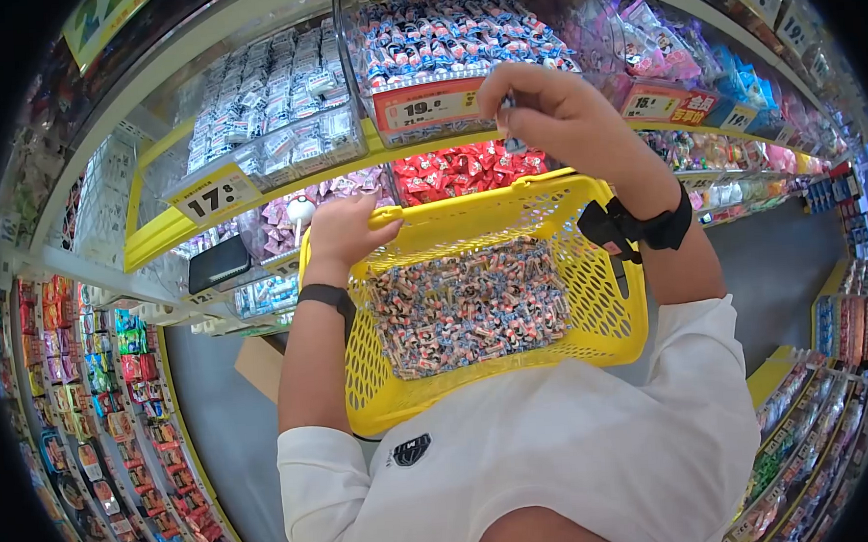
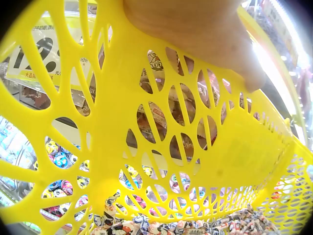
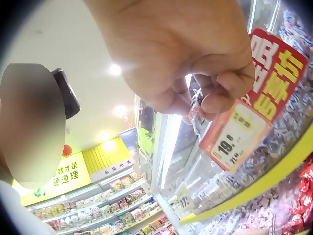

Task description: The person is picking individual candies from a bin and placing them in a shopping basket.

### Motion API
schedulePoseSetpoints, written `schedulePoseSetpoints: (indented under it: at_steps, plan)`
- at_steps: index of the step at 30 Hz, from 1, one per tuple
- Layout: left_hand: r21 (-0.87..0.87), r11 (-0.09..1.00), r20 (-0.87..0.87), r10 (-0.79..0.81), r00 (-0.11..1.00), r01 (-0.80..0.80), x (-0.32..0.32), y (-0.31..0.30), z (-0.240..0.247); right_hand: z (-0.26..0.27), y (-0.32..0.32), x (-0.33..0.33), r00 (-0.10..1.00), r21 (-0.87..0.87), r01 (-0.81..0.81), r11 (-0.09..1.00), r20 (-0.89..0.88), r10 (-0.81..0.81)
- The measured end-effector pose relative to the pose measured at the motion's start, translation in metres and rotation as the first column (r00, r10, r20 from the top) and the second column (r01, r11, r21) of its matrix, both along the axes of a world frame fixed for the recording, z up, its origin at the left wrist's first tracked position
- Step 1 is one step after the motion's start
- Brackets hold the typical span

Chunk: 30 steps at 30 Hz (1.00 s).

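My left hand (image 1: 347, 234) grips the near-left corner of the rim of a yellow shopping basket (image 1: 460, 213). In the left wrist view, the basket's perforated wall (image 2: 112, 107) fills most of the picture below that hand. A broad layer of small twist-wrapped candies (image 1: 465, 309) covers the basket floor. My right hand (image 1: 558, 112) is raised above the basket's far side, in front of a shelf bin of blue-and-white wrapped candies (image 1: 451, 35). Between its thumb and fingers it pinches one wrapped candy (image 3: 196, 112), partly hidden by the fingers.
A red-edged price sign (image 1: 432, 108) fronts the candy bin, with another bin of white-and-blue packets (image 1: 273, 93) to its left. Red wrapped candies (image 1: 468, 169) lie on the shelf below. A dark phone-like object (image 1: 220, 264) sits left of the basket. Stocked shelves (image 1: 98, 406) line both sides.
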<state>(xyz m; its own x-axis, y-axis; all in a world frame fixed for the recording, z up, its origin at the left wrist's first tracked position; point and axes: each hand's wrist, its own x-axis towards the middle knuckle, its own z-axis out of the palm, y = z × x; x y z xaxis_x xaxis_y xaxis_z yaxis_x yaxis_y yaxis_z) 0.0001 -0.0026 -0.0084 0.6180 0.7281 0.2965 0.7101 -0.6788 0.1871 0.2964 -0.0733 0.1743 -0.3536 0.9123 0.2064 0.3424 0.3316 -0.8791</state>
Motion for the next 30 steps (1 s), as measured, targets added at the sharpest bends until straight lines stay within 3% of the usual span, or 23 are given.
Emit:
schedulePoseSetpoints:
  at_steps: [3, 6, 7, 9, 18, 30]
  plan:
    - [0.017, 1.0, 0.016, -0.007, 1.0, 0.007, 0.001, -0.001, 0.002, 0.034, 0.014, 0.0, 0.987, 0.139, 0.062, 0.988, 0.135, -0.081]
    - [0.014, 1.0, 0.006, -0.008, 1.0, 0.008, 0.0, 0.0, 0.001, 0.047, 0.039, 0.006, 0.972, 0.081, 0.135, 0.988, 0.182, -0.148]
    - [0.011, 1.0, 0.001, -0.006, 1.0, 0.006, 0.0, 0.0, 0.001, 0.042, 0.059, 0.018, 0.953, 0.149, 0.13, 0.98, 0.252, -0.165]
    - [0.007, 1.0, -0.009, -0.001, 1.0, 0.001, 0.0, 0.0, 0.002, 0.045, 0.079, 0.02, 0.981, 0.127, 0.11, 0.986, 0.146, -0.128]
    - [0.031, 1.0, -0.03, 0.002, 1.0, -0.001, 0.0, 0.0, -0.001, 0.044, 0.137, 0.041, 0.922, 0.074, 0.183, 0.98, 0.333, -0.197]
    - [0.058, 0.998, -0.012, -0.006, 1.0, 0.007, 0.0, 0.001, -0.002, 0.032, 0.226, 0.035, 0.812, 0.156, 0.248, 0.956, 0.505, -0.293]
